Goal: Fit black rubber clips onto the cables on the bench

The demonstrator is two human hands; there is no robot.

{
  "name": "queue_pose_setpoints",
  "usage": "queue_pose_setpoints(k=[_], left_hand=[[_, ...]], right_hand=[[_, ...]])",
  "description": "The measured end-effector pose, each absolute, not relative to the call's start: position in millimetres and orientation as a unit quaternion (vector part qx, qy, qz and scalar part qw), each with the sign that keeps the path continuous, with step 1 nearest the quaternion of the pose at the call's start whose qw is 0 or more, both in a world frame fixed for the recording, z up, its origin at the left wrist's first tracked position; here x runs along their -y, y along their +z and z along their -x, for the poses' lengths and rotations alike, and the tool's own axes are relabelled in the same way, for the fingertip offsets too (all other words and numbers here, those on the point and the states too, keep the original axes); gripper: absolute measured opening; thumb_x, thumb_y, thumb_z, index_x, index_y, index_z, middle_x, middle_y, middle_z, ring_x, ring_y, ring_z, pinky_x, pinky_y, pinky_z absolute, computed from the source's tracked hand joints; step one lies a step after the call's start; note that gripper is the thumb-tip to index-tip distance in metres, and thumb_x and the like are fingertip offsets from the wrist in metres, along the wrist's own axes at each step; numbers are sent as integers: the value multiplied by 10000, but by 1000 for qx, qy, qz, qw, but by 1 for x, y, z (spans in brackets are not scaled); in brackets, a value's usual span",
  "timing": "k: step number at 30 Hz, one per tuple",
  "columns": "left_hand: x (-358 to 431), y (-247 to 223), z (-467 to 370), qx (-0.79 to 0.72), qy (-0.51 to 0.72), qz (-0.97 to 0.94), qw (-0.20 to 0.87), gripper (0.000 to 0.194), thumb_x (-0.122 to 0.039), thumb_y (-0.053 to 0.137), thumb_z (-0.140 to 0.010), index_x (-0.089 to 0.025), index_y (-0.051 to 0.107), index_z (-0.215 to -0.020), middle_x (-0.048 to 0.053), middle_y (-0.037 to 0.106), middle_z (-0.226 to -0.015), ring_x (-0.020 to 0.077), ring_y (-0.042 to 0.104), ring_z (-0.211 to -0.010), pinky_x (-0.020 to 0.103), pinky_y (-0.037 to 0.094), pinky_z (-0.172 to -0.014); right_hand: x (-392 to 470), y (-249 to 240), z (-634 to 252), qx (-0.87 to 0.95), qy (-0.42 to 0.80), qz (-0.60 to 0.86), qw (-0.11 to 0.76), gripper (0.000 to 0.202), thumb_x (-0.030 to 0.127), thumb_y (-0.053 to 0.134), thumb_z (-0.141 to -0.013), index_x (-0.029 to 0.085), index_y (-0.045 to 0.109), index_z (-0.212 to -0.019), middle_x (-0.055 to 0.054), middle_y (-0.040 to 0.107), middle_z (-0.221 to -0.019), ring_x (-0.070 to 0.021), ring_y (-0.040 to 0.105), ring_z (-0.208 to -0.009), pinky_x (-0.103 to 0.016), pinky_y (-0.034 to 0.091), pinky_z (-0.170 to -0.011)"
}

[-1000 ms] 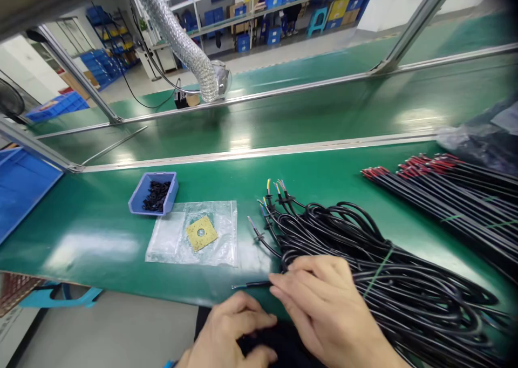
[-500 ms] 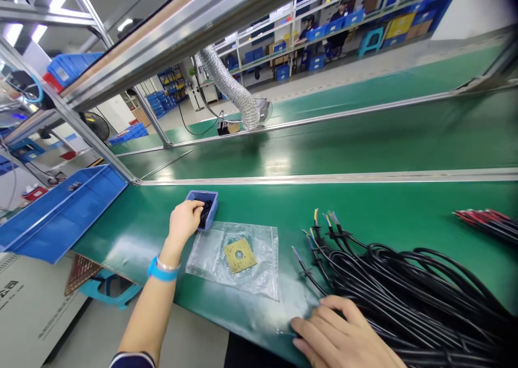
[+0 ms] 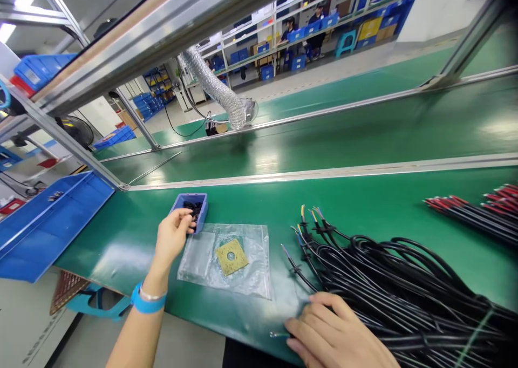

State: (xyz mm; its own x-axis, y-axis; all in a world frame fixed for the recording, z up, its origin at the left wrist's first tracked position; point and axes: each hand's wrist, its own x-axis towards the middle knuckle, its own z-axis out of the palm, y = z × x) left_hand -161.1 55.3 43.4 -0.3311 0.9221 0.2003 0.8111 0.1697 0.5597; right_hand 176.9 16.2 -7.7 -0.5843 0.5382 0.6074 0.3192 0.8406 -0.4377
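Note:
My left hand is at the near edge of a small blue-purple bin of black parts, thumb and fingertips pinched; what they hold is too small to name. My right hand curls over a black cable at the table's front, and a thin wire end pokes out left of its fingers. Beside it lies a large bundle of black cables with stripped coloured ends. Between the hands a clear plastic bag lies flat, with a yellowish square plate with a round hole on it.
Black cables with red ends lie at the right. A large blue tray is at the left edge. A metal rail crosses the green table. A silver duct hangs behind; people sit at far shelves.
The view has shifted to the right. My left hand has drawn back slightly from inside the bin towards its near edge. My right hand keeps its place by the cables.

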Motion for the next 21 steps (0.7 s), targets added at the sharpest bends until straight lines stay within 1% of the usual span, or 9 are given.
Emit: queue_pose_setpoints(k=[3, 5, 7, 9, 11, 13, 16, 19, 21], left_hand=[[-25, 29, 122, -703, 307, -622, 159, 248, -230, 496, -939, -129, 670, -1084, 62, 754, -804, 175, 720, -688, 281, 585, -649], [-14, 18, 98, -680, 296, -651, 162, 177, -192, 559, -900, -165, 714, -980, 42, 753, -790, 168, 706, -687, 276, 574, -656], [-10, 9, 82, -668, 281, -676, 134, 131, -180, 600, -878, -179, 729, -898, 50, 743, -834, 180, 691, -762, 300, 562, -717], [-11, 5, 73, -660, 260, -699, 92, 122, -191, 611, -881, -175, 731, -873, 76, 715, -887, 207, 656, -837, 345, 539, -772], [-14, 4, 67, -653, 230, -720, 56, 137, -189, 602, -889, -175, 731, -847, 92, 682, -904, 227, 609, -850, 372, 512, -765], [-17, 6, 62, -642, 195, -741, 35, 172, -155, 583, -891, -178, 717, -785, 91, 659, -882, 232, 569, -821, 377, 485, -725], [-20, 8, 55, -623, 159, -766, 31, 233, -79, 542, -887, -168, 662, -708, 79, 639, -829, 231, 545, -801, 375, 458, -697], [-25, 10, 52, -615, 154, -772, 42, 249, -27, 542, -857, -168, 607, -663, 70, 627, -800, 229, 555, -816, 371, 459, -704], [-26, 13, 53, -617, 170, -767, 54, 241, -31, 556, -841, -173, 587, -649, 65, 636, -799, 227, 572, -819, 374, 476, -725]], right_hand=[[-15, -1, -177, 869, 169, 251, 392, 213, 88, 445, -913, 198, 628, -917, 22, 604, -697, -132, 553, -653, -353, 410, -860], [-16, 5, -179, 863, 184, 250, 398, 208, 70, 463, -901, 186, 623, -965, 14, 632, -745, -129, 577, -686, -352, 419, -881], [-18, 8, -180, 856, 191, 249, 411, 196, 62, 482, -888, 184, 614, -968, 15, 647, -768, -123, 589, -695, -350, 424, -901], [-19, 10, -181, 850, 188, 251, 423, 182, 60, 494, -881, 185, 608, -948, 20, 652, -768, -117, 591, -690, -348, 427, -910], [-20, 9, -181, 849, 187, 253, 424, 180, 60, 493, -885, 189, 605, -942, 22, 653, -767, -116, 591, -693, -351, 426, -916], [-20, 8, -181, 852, 191, 255, 415, 187, 61, 487, -891, 194, 607, -942, 25, 651, -761, -117, 588, -692, -354, 420, -922], [-18, 10, -180, 851, 195, 257, 415, 181, 65, 493, -890, 196, 608, -939, 30, 651, -757, -117, 588, -690, -355, 402, -932], [-18, 12, -180, 847, 195, 256, 423, 163, 78, 513, -883, 191, 607, -954, 26, 666, -780, -119, 602, -710, -361, 380, -956], [-20, 13, -181, 845, 188, 257, 431, 160, 81, 521, -875, 191, 611, -948, 27, 673, -785, -120, 610, -719, -367, 363, -973]])
